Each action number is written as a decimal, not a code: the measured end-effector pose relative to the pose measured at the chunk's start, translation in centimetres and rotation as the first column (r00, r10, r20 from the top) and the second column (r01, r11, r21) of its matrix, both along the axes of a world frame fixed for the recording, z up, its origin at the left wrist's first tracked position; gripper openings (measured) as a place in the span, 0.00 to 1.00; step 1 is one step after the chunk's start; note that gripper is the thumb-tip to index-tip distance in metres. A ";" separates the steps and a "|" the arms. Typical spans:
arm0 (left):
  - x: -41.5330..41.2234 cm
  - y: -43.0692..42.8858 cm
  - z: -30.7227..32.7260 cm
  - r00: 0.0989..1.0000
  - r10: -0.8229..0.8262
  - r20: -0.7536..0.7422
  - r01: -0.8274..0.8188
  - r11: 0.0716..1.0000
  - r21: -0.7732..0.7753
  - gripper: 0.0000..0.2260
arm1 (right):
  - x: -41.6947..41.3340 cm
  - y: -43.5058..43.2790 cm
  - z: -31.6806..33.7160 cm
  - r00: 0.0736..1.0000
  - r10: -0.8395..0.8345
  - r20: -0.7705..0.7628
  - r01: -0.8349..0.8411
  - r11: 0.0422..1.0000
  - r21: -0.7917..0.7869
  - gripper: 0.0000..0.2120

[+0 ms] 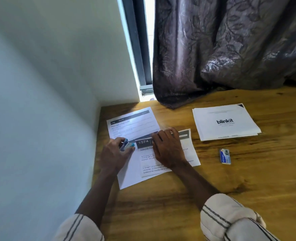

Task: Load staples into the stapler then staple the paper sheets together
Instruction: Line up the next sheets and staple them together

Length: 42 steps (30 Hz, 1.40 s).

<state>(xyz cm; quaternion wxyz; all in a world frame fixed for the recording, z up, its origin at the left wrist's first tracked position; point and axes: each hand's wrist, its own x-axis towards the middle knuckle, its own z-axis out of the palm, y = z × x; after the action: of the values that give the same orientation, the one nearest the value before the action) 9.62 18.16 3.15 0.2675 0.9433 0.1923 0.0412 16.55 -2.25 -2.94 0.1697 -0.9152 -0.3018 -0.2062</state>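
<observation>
A small blue stapler (127,144) sits in my left hand (115,154), at the left edge of the printed sheets (161,164) headed "1574". My right hand (168,146) lies flat on those sheets, fingers spread over the dark header bar. A second printed sheet (132,123) lies behind them, partly overlapped. The small staple box (225,156) rests on the wooden table to the right, apart from both hands.
A stack of white papers printed "blinkit" (225,121) lies at the back right. A dark curtain (222,49) hangs down onto the table's (213,185) far edge. A white wall (48,101) borders the table on the left.
</observation>
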 end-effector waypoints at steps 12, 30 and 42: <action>0.9 -4.9 4.7 0.957 -0.186 0.222 0.271 0.848 -0.456 0.09 | -2.4 -6.9 10.1 0.987 -0.098 0.128 0.085 0.991 0.104 0.13; 10.4 -22.6 6.4 0.975 -0.188 0.117 0.201 0.530 -0.824 0.08 | 5.9 -26.8 14.2 0.907 -0.411 -0.086 0.415 0.847 0.332 0.17; 15.3 -25.1 0.2 0.988 0.085 -0.133 -0.150 0.764 -0.627 0.02 | 12.5 -32.3 6.4 0.596 -0.141 -0.791 0.675 0.621 0.398 0.08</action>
<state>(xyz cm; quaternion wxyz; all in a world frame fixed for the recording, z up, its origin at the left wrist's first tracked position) 24.91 -6.94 3.31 0.5576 0.7844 0.2661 -0.0551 29.10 -34.51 3.48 0.5271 -0.8413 0.1177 0.0236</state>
